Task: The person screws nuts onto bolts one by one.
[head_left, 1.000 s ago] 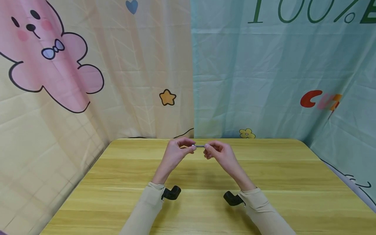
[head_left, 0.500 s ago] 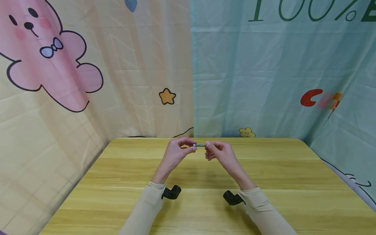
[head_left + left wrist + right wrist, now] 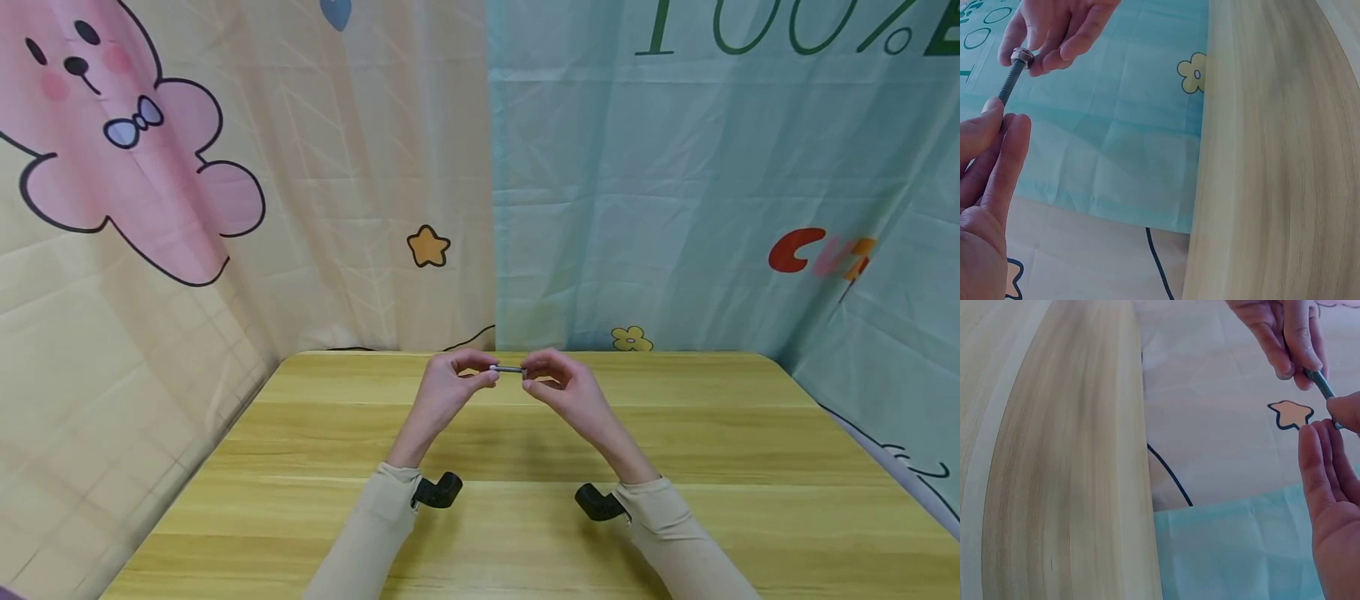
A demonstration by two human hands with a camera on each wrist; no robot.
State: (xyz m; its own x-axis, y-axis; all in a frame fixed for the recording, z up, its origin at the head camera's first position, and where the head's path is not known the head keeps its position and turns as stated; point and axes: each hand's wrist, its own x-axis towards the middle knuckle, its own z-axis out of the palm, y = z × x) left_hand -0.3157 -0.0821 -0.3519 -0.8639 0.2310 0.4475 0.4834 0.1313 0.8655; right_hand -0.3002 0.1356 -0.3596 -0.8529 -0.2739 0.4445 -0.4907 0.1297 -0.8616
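Pinching a threaded metal bolt (image 3: 1011,81) by the shaft with the left hand (image 3: 442,387), nearly level, up above the desk (image 3: 510,533) toward its far edge! Over that same stretch of desk, curling the thumb and fingers of the right hand (image 3: 573,392) around the wider hex end (image 3: 1021,57), grasping there too, and working in front of printed curtains (image 3: 375,150) in cream and pale blue, hung beyond the desk.

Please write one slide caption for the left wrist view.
Left hand pinches a threaded bolt; right hand holds the nut at its far end.
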